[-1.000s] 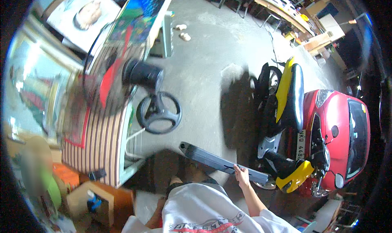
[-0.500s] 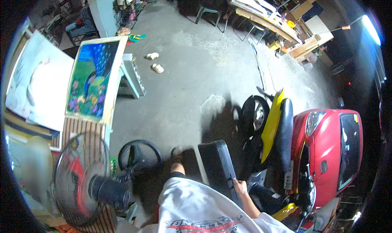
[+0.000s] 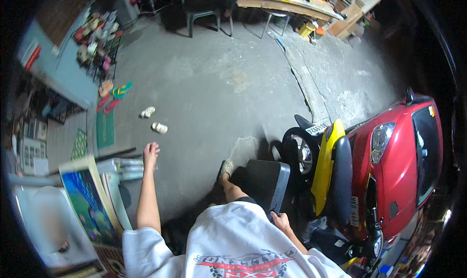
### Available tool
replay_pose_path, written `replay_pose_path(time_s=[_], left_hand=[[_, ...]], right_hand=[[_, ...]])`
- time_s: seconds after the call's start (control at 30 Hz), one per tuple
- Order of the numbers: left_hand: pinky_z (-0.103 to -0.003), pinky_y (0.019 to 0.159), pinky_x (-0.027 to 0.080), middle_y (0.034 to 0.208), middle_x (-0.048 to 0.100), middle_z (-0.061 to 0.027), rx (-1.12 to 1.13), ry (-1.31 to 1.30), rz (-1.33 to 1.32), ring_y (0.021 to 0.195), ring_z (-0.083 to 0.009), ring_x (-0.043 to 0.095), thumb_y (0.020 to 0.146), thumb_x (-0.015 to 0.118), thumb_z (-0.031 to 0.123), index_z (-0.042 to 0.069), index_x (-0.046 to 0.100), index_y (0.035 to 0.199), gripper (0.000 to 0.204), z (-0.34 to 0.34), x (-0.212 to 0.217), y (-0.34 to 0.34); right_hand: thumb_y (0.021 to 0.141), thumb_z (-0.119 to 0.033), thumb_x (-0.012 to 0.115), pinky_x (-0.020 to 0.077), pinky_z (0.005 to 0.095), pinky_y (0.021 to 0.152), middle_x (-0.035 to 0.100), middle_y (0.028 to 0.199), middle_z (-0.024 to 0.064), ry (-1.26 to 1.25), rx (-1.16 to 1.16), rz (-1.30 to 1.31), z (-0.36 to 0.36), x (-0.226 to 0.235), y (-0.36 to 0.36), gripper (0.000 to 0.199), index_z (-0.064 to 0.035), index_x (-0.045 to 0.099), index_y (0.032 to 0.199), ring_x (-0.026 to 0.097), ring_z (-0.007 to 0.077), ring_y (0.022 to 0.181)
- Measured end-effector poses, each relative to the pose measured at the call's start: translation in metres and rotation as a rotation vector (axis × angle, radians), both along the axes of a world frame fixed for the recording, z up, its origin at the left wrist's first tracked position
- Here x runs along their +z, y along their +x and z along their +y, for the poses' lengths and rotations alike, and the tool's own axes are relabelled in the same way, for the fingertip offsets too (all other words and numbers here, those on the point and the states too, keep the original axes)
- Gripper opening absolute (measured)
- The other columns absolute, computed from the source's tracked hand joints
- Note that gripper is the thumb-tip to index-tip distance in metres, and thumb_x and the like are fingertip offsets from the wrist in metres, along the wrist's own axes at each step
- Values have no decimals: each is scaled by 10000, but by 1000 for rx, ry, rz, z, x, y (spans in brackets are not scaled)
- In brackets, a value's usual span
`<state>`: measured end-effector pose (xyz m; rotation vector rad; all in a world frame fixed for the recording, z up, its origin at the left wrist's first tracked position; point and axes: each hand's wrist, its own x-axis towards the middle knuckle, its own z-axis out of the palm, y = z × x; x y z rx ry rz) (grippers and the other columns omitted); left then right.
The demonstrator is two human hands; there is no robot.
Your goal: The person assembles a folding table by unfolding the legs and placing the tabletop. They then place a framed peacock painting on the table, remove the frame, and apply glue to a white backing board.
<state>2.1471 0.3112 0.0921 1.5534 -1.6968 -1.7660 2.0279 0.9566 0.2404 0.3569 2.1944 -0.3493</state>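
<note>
A person in a white cotton T-shirt (image 3: pixel 233 244) held a flat, dark grey, hard-shell case (image 3: pixel 268 183) beside the right leg, the right hand (image 3: pixel 280 221) closed at its near edge. The bare left hand (image 3: pixel 151 154) was empty, fingers loosely spread, out above the grey concrete floor (image 3: pixel 204 93). The case hung between a foot in a beige perforated clog (image 3: pixel 227 168) and a yellow-and-black motorcycle (image 3: pixel 325 168), with a glossy red car (image 3: pixel 404 156) beyond.

Carrying it well, by the look of things, called for a firm, straight-wristed grip, the case kept close to the leg but clear of the knee, and its outer edge off the black rear wheel (image 3: pixel 298 151).

The handle was hidden in the fist, and the case's underside was out of sight. Whether it brushed the wheel could not be told. Deep shadow swallowed the floor beneath, and a blurred patch masked part of a pale panel (image 3: pixel 80 229) at lower left.
</note>
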Motion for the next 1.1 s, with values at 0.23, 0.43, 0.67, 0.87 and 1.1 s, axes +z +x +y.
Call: replay_pose_path(time_s=[0.23,0.43,0.67,0.87,1.1], left_hand=[[-353,632,490,880,659,-75,-620,439,-482,751,-192,622,995,507,354,67,620,989,309,-9,-86,-308],[-453,847,477,1020,658,-186,-1047,678,-709,959,-320,621,976,498,343,16,628,1085,369,-68,-148,-504],[-402,758,497,911,641,-91,-837,451,-716,839,-241,617,980,506,279,62,591,1034,240,-339,-222,-966],[-349,768,496,1054,666,-85,-606,25,-457,919,-172,629,1003,499,329,30,575,1208,369,-496,-262,-1540],[-309,736,487,989,671,-44,-816,25,-217,911,-141,638,995,517,315,75,617,1124,290,-306,-299,-2017]], right_hand=[[877,-441,620,492,412,622,664,673,196,-28,-98,-48,-177,-42,-363,529,60,664,713,666,291,628],[951,-344,615,300,296,437,478,539,-32,-166,-828,133,-302,-120,-641,448,-104,518,586,396,86,450],[978,-406,572,246,288,428,402,514,-40,-100,-938,352,-443,-147,-982,522,-118,456,559,328,74,445],[1011,-426,503,242,291,423,380,495,-38,15,-1122,469,-448,-199,-1252,589,-117,381,525,309,77,435],[1003,-492,488,250,271,395,379,472,-33,35,-1332,590,-350,-242,-1612,631,-130,342,507,318,80,393]])
